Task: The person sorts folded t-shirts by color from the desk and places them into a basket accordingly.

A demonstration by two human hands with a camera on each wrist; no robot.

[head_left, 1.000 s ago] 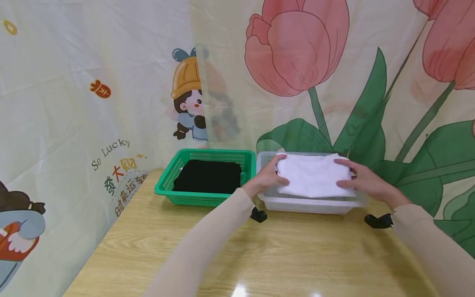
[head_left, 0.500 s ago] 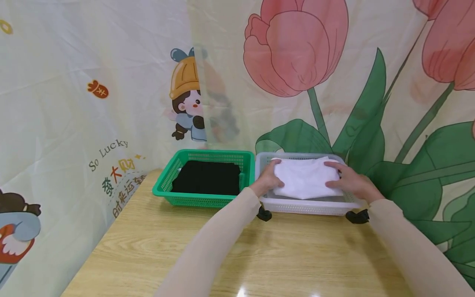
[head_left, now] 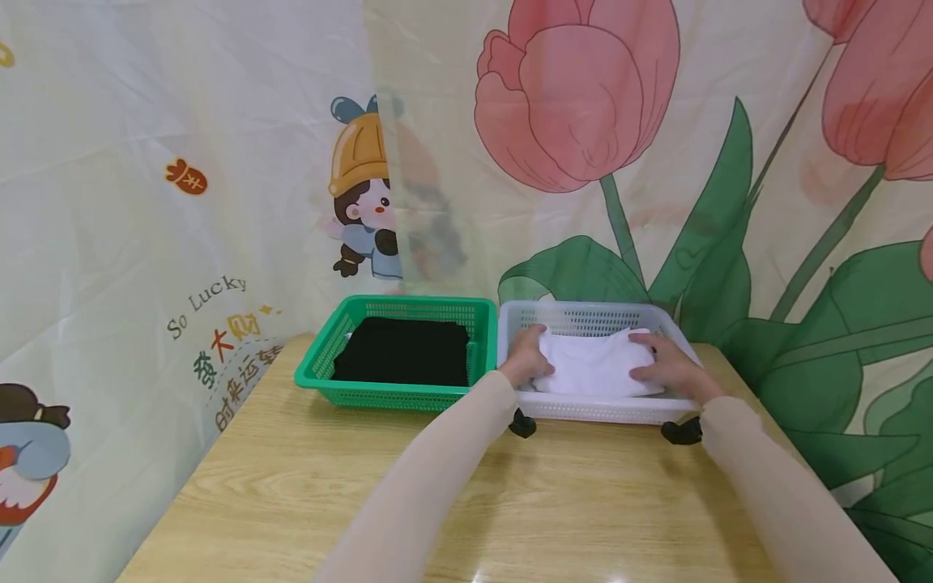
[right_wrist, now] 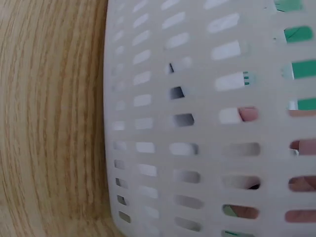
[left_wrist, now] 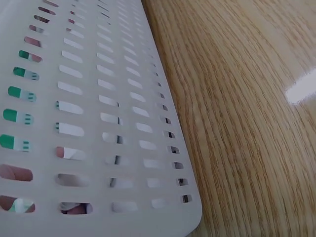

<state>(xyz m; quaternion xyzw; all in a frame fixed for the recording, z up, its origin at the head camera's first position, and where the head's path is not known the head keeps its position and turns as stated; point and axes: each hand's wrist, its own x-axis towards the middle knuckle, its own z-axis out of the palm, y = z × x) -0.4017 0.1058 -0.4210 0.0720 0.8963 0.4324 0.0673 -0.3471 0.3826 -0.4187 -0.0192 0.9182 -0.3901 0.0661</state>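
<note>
A folded white cloth (head_left: 592, 366) lies low inside the white plastic basket (head_left: 598, 410). At its left end my left hand (head_left: 526, 356) grips it, thumb toward me and fingers at the far side. The right hand (head_left: 670, 366) holds the other end in the same way. Both wrist views mostly face the basket's slotted wall (left_wrist: 89, 118), and only bits of fingers and white fabric show through the slots. Whether the cloth touches the basket's floor cannot be seen.
Left of the white basket, almost against it, stands a green basket (head_left: 394, 392) with a folded black cloth (head_left: 401, 352) inside. Both baskets stand on a wood-grain table (head_left: 350, 486). A printed curtain (head_left: 437, 162) hangs behind the table.
Both hands have lowered the white cloth into the white basket and shifted it slightly left and toward me. The green basket and black cloth stay in place; the head view has turned slightly.
</note>
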